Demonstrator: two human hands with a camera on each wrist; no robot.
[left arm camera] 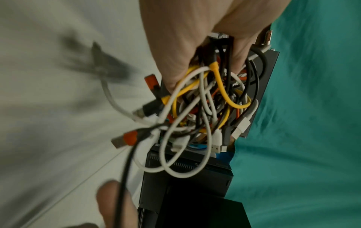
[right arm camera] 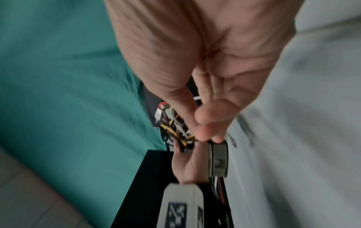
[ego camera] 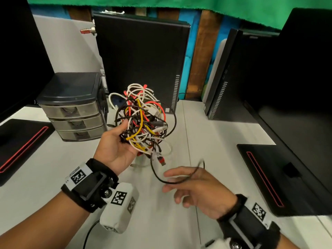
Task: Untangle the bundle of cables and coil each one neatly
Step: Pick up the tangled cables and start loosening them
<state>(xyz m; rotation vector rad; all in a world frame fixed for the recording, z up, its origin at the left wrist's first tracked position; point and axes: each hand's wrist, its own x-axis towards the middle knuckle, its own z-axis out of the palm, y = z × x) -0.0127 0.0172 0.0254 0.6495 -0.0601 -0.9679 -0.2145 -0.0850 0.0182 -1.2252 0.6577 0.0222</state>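
The tangled bundle [ego camera: 143, 121] of white, black, red and yellow cables sits in my left hand [ego camera: 125, 139], held up above the white table [ego camera: 179, 221]. The palm faces up and the thumb curls over the bundle's left side. In the left wrist view the fingers [left arm camera: 185, 46] wrap the bundle [left arm camera: 205, 108], and USB plugs stick out of it. One black cable [ego camera: 161, 179] hangs out of the bundle in a loop. It lies across the thumb and forefinger of my right hand [ego camera: 164, 182], whose fingers are loosely spread. The right wrist view shows that hand [right arm camera: 205, 77] blurred.
A grey three-drawer unit [ego camera: 71, 106] stands to the left of the bundle, with a black computer tower [ego camera: 143, 60] behind. Another tower [ego camera: 230, 78] stands at the right. Black mats with red stripes lie at the left [ego camera: 21, 146] and right [ego camera: 280, 177].
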